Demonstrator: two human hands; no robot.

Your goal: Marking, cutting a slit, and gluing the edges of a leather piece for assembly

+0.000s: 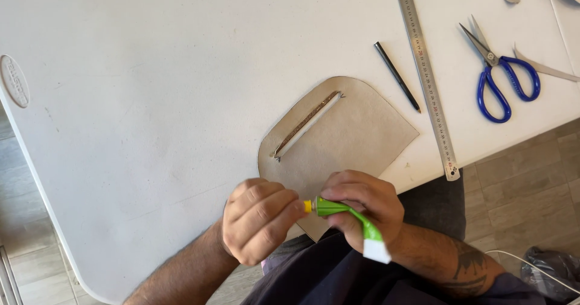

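Gripping green glue tube [347, 215] in my right hand [362, 205] | left hand [260, 220] fingers pinch its yellow tip [307, 206] | tube's long axis runs left-right, above the bench [151, 87] edge.

Home craft workstation, not industrial shop. My work surface: white plastic folding table [151, 99], moulded oval emblem near edge. Floor: grey wood-look tile [525, 190], domestic type. Tools laid out at my right: steel ruler [426, 78], black pencil [397, 76], blue-handled scissors [498, 75]. Cut beige leather-like panel [356, 133] with slit, offcut strips [547, 68] nearby: small-scale leatherwork or sewing setup.
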